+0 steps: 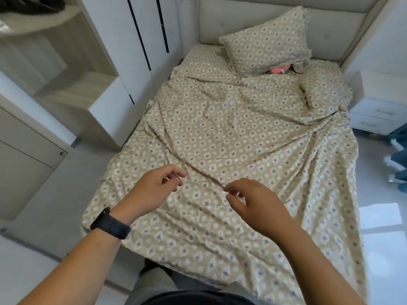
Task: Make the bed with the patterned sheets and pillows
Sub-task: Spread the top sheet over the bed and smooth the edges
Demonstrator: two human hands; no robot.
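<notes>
Two loose-fingered hands, left (157, 186) and right (253, 201), above rumpled patterned sheet (231, 133).

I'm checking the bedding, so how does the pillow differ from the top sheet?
The pillow leans plump against the headboard; the top sheet lies flat across the bed. The pillow looks fairly smooth; the sheet is heavily creased. The pillow is small; the sheet covers nearly everything. Both share the tan diamond pattern.
</notes>
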